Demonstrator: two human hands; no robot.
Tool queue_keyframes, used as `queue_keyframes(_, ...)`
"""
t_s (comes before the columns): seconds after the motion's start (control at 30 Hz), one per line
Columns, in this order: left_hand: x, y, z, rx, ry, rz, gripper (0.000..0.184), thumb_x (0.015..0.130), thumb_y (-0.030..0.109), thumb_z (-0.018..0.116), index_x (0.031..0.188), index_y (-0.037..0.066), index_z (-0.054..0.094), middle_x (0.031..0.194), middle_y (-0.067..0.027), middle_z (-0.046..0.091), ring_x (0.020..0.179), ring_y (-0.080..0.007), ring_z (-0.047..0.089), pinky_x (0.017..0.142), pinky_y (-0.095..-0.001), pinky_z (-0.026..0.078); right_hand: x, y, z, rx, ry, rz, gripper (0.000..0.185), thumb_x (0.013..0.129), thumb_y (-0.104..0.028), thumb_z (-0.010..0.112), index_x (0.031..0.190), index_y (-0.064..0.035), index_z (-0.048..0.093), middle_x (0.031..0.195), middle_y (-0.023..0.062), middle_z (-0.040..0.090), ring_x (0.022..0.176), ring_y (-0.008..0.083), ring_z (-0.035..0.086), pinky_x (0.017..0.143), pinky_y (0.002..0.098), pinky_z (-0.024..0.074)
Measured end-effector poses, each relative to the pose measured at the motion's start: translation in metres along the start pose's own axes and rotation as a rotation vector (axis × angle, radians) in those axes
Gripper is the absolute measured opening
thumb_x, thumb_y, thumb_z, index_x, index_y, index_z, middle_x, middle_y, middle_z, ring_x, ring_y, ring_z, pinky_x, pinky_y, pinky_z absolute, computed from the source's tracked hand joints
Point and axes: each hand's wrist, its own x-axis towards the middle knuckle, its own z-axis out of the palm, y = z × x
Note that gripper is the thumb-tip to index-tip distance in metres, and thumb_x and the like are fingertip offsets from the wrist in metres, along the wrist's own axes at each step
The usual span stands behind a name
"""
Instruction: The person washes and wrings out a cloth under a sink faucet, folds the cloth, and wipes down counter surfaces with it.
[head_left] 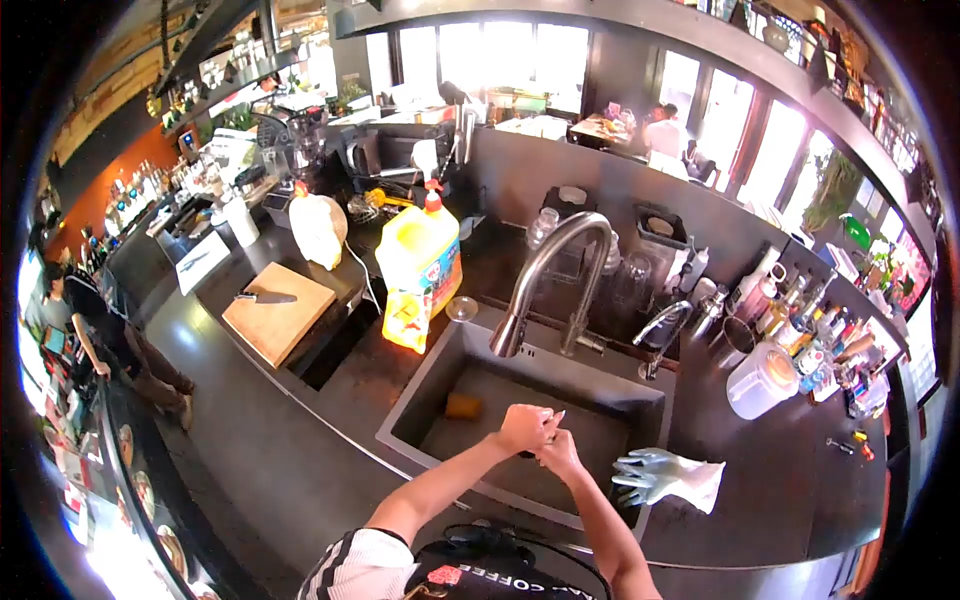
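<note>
Over the sink [408, 418] my left hand [525, 428] and my right hand [558, 452] are pressed together, wet-looking and closed. The right fingers appear wrapped around part of the left hand. Whether anything small lies between them is hidden. A curved metal faucet [597, 240] with a pull-down spray head rises behind my hands. Inside the basin, to the left of my hands, lies an orange-brown block [463, 406], possibly a sponge. Pale blue and white rubber gloves [680, 480] rest on the right side of the sink, apart from my right arm.
A yellow pump jug [425, 270] stands left behind the sink. Farther left, a knife [268, 297] lies on a wooden cutting board [290, 325]. A white-lidded tub [762, 380] and several bottles line the right counter. A person [110, 330] stands at far left.
</note>
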Motion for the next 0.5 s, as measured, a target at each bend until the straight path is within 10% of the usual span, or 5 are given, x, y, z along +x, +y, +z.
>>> queue_keyframes(0.13, 0.003, 0.013, -0.002, 0.000, 0.002, 0.153, 0.035, 0.086, 0.021, 0.061, 0.054, 0.007, 0.055, 0.057, -0.0112, 0.059, 0.053, -0.0290, 0.059, 0.046, -0.0396, 0.046, -0.004, 0.001, -0.018, 0.455, -0.323, 0.125, 0.015, 0.070, 0.008, 0.064, 0.066, -0.0037, 0.054, 0.054, 0.0045, 0.049, 0.040, 0.0147, 0.041, 0.042, 0.0309, 0.0321)
queue_keyframes(0.5, 0.037, 0.026, -0.006, 0.030, -0.083, 0.648, 0.030, 0.082, 0.020, 0.063, 0.055, 0.009, 0.055, 0.053, -0.0075, 0.057, 0.049, -0.0260, 0.058, 0.045, -0.0384, 0.046, 0.003, 0.039, -0.023, 1.001, -0.641, 0.070, 0.013, 0.074, 0.003, 0.061, 0.080, -0.0054, 0.053, 0.061, 0.0032, 0.046, 0.045, 0.0130, 0.034, 0.047, 0.0278, 0.0254)
